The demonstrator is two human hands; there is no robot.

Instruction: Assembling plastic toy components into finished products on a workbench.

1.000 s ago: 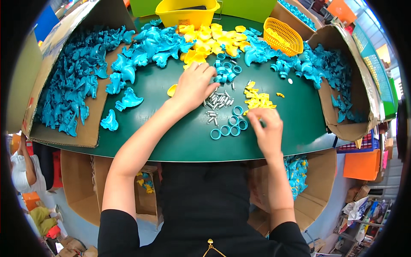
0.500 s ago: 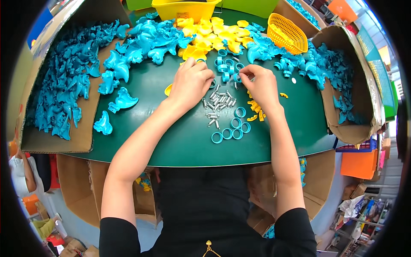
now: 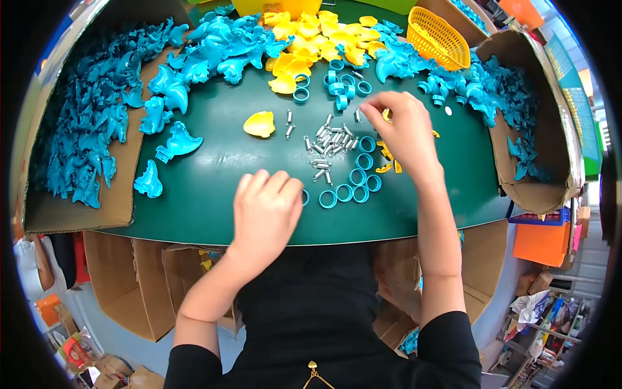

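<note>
My left hand (image 3: 269,211) is low over the front of the green table (image 3: 214,214), its fingers curled round the side of a small blue ring (image 3: 306,197), which they partly hide. My right hand (image 3: 405,126) hovers to the right of a heap of small metal springs (image 3: 332,139). Its thumb and forefinger are slightly apart, with nothing visible between them. Several more blue rings (image 3: 358,176) form a curved row below and right of the springs. Farther back lies a cluster of blue rings (image 3: 340,87). A lone yellow shell piece (image 3: 260,124) rests left of the springs, beside two separate springs (image 3: 289,124).
Blue plastic parts (image 3: 223,48) and yellow shell pieces (image 3: 324,39) pile along the back. Cardboard boxes of blue parts stand at left (image 3: 116,217) and right (image 3: 557,129). A yellow basket (image 3: 437,39) sits at the back right. Small yellow pieces (image 3: 387,155) lie under my right wrist.
My left hand has come down toward the table's front edge, beside a blue ring. My right hand has shifted slightly. Another ring now lies at the upper end of the row.
</note>
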